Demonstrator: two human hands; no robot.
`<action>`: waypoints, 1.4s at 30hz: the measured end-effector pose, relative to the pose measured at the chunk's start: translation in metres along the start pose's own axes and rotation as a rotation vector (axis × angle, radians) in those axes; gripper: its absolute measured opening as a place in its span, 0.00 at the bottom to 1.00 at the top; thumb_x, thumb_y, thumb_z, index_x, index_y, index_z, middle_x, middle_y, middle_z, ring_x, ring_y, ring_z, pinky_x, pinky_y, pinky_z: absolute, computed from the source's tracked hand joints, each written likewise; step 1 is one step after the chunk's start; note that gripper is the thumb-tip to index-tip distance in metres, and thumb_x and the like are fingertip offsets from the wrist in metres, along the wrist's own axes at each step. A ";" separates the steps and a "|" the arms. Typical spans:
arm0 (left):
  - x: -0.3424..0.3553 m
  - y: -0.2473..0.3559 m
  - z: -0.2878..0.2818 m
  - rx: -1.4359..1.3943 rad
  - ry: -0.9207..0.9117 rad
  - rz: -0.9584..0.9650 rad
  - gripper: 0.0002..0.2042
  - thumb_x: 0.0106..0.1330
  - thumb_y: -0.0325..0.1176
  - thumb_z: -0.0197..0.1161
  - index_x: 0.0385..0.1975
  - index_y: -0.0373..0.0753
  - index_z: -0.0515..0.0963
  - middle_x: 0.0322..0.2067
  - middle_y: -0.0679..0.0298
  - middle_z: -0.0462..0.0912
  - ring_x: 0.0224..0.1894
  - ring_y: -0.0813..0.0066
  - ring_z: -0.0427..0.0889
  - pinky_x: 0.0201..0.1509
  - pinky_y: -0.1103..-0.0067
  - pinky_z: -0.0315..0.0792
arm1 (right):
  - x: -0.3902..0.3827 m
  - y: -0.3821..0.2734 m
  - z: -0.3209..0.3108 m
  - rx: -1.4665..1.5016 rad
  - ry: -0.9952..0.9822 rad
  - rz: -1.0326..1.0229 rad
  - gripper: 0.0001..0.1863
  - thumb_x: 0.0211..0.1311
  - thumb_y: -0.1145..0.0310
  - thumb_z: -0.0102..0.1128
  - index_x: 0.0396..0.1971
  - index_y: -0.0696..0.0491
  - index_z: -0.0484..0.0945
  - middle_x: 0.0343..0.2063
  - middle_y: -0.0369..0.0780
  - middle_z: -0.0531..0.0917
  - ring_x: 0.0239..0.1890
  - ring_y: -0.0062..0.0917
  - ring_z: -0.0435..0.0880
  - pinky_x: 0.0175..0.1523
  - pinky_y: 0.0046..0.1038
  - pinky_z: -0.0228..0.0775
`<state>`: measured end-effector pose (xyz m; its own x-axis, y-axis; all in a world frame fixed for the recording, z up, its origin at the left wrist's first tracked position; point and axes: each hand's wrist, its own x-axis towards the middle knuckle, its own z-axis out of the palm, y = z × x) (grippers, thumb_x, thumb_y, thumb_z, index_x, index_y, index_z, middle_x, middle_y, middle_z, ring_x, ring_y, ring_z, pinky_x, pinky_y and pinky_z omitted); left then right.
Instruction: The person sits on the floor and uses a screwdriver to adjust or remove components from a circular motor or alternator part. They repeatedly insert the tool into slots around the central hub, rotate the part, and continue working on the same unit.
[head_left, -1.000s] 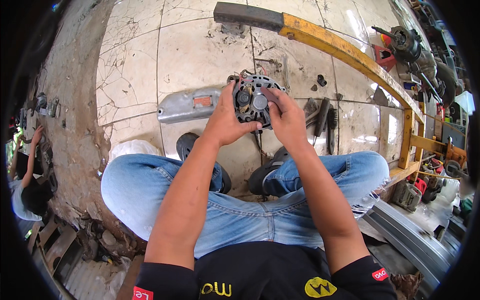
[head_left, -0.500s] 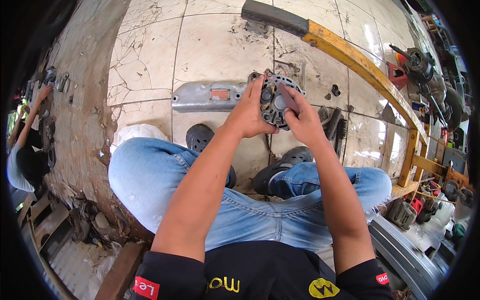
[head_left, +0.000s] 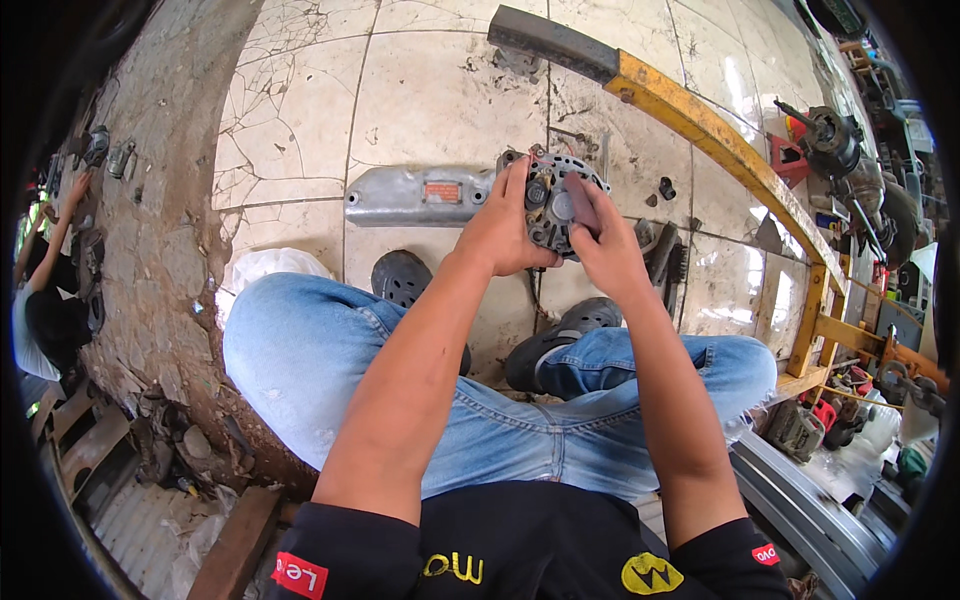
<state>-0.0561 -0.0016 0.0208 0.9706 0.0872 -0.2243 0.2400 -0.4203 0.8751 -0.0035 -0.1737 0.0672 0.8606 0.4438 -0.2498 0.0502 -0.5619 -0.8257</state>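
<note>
My left hand (head_left: 500,230) grips the left side of a round, slotted alternator (head_left: 546,222), its thumb along the near edge. The alternator's vented end faces up, with a round pale centre. My right hand (head_left: 612,245) pinches a flat reddish-brown piece of sandpaper (head_left: 580,203) against that face, right of the centre. Fingers hide part of the housing. Just left of the alternator, a grey metal valve cover (head_left: 405,196) with a red label lies on the tiles.
A brush (head_left: 679,262) and dark tools lie right of my hands. A yellow steel frame (head_left: 715,115) arches over the far right, with machine parts (head_left: 835,140) beyond it. A white plastic bag (head_left: 275,265) lies by my left knee. Another person (head_left: 55,320) works at far left.
The sandpaper has shifted slightly on the alternator's face as my right hand moved a little nearer. My left hand keeps its grip; the whole view has shifted slightly.
</note>
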 end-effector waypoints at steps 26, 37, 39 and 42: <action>0.004 0.003 -0.004 0.033 -0.090 -0.015 0.70 0.30 0.39 0.85 0.73 0.38 0.38 0.70 0.46 0.52 0.71 0.50 0.58 0.72 0.69 0.59 | 0.009 0.010 -0.026 0.190 0.003 -0.039 0.29 0.54 0.78 0.50 0.60 0.62 0.69 0.48 0.44 0.81 0.47 0.22 0.79 0.53 0.23 0.70; 0.004 -0.001 -0.002 0.038 -0.055 -0.016 0.69 0.30 0.39 0.85 0.73 0.45 0.39 0.70 0.51 0.53 0.69 0.50 0.61 0.69 0.67 0.65 | 0.026 0.022 -0.019 0.160 -0.135 0.020 0.23 0.59 0.73 0.57 0.56 0.58 0.72 0.44 0.42 0.81 0.43 0.22 0.79 0.49 0.25 0.71; 0.003 0.005 -0.003 0.050 -0.078 -0.033 0.69 0.30 0.39 0.85 0.73 0.43 0.38 0.70 0.48 0.53 0.70 0.49 0.60 0.70 0.67 0.62 | 0.018 0.025 -0.028 0.159 -0.120 0.005 0.21 0.61 0.73 0.56 0.55 0.59 0.72 0.45 0.42 0.81 0.43 0.21 0.79 0.50 0.24 0.71; 0.003 0.003 -0.002 0.049 -0.061 -0.026 0.70 0.30 0.40 0.85 0.73 0.42 0.37 0.69 0.47 0.53 0.70 0.49 0.59 0.71 0.67 0.61 | 0.015 0.023 -0.026 0.188 -0.112 -0.021 0.22 0.62 0.72 0.55 0.56 0.61 0.71 0.45 0.43 0.81 0.45 0.22 0.79 0.51 0.25 0.70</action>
<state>-0.0522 -0.0005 0.0238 0.9609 0.0436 -0.2736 0.2621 -0.4629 0.8468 0.0240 -0.1983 0.0575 0.7981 0.5350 -0.2771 -0.0367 -0.4159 -0.9087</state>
